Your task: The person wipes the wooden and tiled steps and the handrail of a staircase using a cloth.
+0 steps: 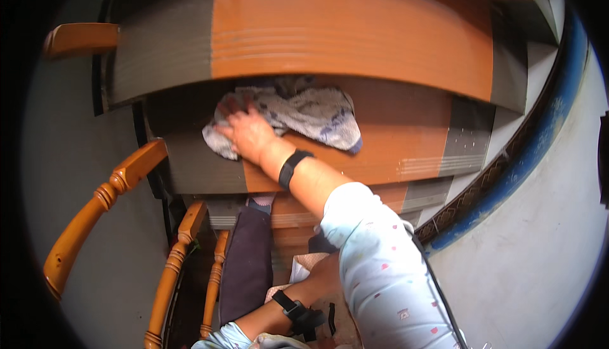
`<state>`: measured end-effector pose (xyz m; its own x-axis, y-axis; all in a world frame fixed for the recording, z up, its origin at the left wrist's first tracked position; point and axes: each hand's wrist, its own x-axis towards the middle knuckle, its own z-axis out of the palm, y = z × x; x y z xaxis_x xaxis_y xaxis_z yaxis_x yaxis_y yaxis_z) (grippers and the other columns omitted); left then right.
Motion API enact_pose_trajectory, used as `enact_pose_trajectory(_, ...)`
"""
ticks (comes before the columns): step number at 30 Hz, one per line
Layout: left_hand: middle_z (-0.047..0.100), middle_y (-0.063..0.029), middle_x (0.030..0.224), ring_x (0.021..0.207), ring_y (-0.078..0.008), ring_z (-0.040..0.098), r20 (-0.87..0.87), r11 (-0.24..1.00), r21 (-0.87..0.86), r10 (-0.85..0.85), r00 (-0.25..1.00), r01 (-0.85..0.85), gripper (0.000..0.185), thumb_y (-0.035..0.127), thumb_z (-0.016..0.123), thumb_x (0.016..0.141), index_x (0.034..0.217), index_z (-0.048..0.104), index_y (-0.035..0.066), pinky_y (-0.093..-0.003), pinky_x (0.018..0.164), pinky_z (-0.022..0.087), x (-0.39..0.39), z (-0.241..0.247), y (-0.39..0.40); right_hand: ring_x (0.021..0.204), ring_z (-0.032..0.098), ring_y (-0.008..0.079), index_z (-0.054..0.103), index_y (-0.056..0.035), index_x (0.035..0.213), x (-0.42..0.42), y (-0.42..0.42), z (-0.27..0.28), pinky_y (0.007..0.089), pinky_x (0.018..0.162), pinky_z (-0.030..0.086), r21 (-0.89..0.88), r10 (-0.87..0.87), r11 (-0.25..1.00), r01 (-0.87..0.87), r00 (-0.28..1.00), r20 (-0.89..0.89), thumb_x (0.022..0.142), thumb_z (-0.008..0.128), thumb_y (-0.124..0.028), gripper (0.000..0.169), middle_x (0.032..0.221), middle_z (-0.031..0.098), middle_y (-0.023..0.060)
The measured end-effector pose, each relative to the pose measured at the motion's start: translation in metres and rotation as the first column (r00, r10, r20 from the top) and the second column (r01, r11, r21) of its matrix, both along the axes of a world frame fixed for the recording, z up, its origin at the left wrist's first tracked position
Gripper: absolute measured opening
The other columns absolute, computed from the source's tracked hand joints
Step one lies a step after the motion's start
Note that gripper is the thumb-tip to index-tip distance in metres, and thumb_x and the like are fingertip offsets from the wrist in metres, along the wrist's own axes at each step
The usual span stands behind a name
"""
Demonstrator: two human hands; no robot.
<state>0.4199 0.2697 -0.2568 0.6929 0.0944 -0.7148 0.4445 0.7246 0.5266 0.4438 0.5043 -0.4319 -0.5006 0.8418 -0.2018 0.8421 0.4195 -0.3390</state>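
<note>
My right hand point(250, 135) holds a worn white-and-grey cloth point(323, 116) with blue patterning down against a stair tread point(371, 144). The fingers spread over the bunched left part of the cloth and look blurred. The rest of it trails to the right, with its back edge close under the overhanging step above. My left forearm crosses the bottom of the view below the right arm. Of my left hand point(328, 270) only a part shows; the right sleeve hides its fingers, so what it holds cannot be seen.
Above is another orange-and-grey step point(352, 30) with a protruding edge. Turned wooden balusters point(123, 173) line the left side. On the right, a blue-painted band point(514, 177) curves along a pale wall point(537, 235). Lower steps and my dark-trousered leg point(246, 263) are below.
</note>
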Motion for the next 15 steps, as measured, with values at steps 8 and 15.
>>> enact_pose_trajectory(8, 0.067, -0.0121, 0.098, 0.088, -0.0262, 0.066, -0.175, 0.978, 0.151, -0.114, 0.978, 0.141, 0.037, 0.007, 0.060, 0.082, 0.118, 0.053, 0.003, -0.0353, 0.079, 0.052, 0.028, -0.013, -0.039, 0.143, 0.027, 0.0309, 0.036, -0.0284, 0.148, 0.195, -0.070, 0.001, 0.0680, 0.102, 0.028, 0.098, -0.468, 0.884, 0.458, 0.871, 0.147, 0.084, 0.061, -0.050, 0.072, 0.154, 0.031, 0.0123)
enact_pose_trajectory(15, 0.064, -0.0072, 0.098, 0.085, -0.0137, 0.063, -0.180, 0.964, 0.193, -0.146, 0.973, 0.181, 0.037, -0.001, 0.059, 0.084, 0.120, 0.052, 0.002, -0.0262, 0.077, 0.051, 0.042, -0.011, -0.052, 0.138, 0.032, 0.0345, 0.038, -0.0267, 0.148, 0.362, -0.163, -0.003, 0.0631, 0.095, 0.034, 0.302, -0.805, 0.582, 0.755, 0.480, 0.350, 0.087, 0.057, -0.052, 0.069, 0.152, 0.033, 0.0180)
